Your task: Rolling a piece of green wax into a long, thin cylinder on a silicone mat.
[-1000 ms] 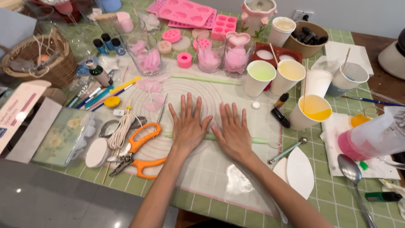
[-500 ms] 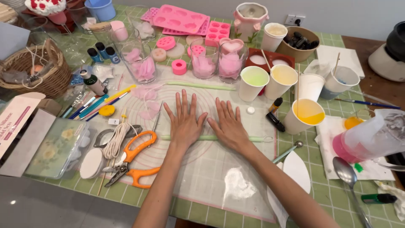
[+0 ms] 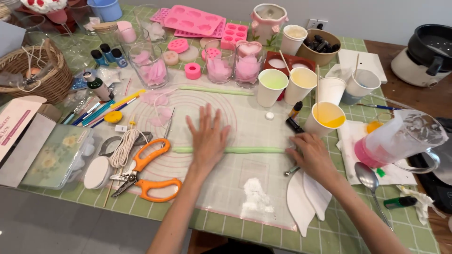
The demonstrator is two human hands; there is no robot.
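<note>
Rolling: left hand (image 3: 207, 141) flat, palm down, on green roll (image 3: 249, 150), which lies across the mat (image 3: 263, 188)
Landmark: green roll, thin and long, running left-right at mid-mat
Powder (image 3: 255, 197): white patch on mat, nearer than the roll, below its middle
White leaves (image 3: 308, 200): two flat leaf shapes at the mat's right edge, nearer than the roll's right end
Scissors (image 3: 150, 171): orange handles, left of the roll and nearer, blades closed
Cord (image 3: 123, 148): white coil, left of the roll, just beside the scissors
Left fingers: spread apart, straight, gripping nothing, pressing on the roll's left part
Right hand (image 3: 313, 155): at the roll's right end, fingers together and loosely bent, resting on the mat edge; cannot tell if they touch the roll
Spoon (image 3: 369, 181): right of the right hand, on the tablecloth
Yellow cup (image 3: 327, 117): beyond the roll's right end, stick standing in it
Green cup (image 3: 272, 87): beyond the roll, farther back
Second green roll (image 3: 216, 90): beyond the first, at the mat's far edge
Pink moulds (image 3: 193, 21): far side of table, well beyond the roll
</note>
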